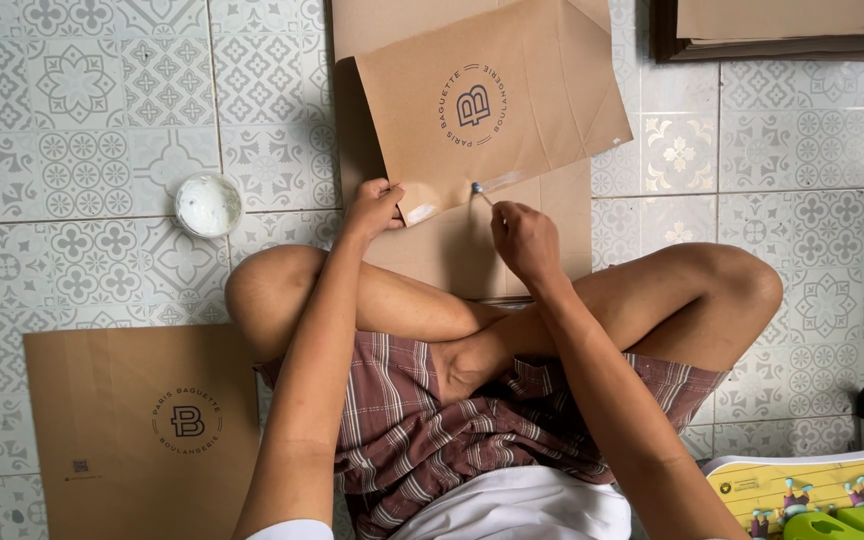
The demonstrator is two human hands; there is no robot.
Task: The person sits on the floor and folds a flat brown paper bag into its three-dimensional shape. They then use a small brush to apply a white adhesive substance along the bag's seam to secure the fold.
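Right now the left hand [372, 207] pinches the lower left corner of the brown paper bag [497, 110], pinning it to the cardboard sheet [472, 250] on the tiled floor [82, 120]. Just beside it, the right hand [524, 240] is closed on a small glue brush [480, 191], its tip touching the bag's bottom edge. That edge's glue strip runs up and to the right, away from the brush hand.

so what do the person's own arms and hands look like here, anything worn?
Left hand and right hand are bare: no gloves, rings or watch visible. Forearms bare too. A white sleeve edge shows at the left upper arm, at the frame's bottom edge.
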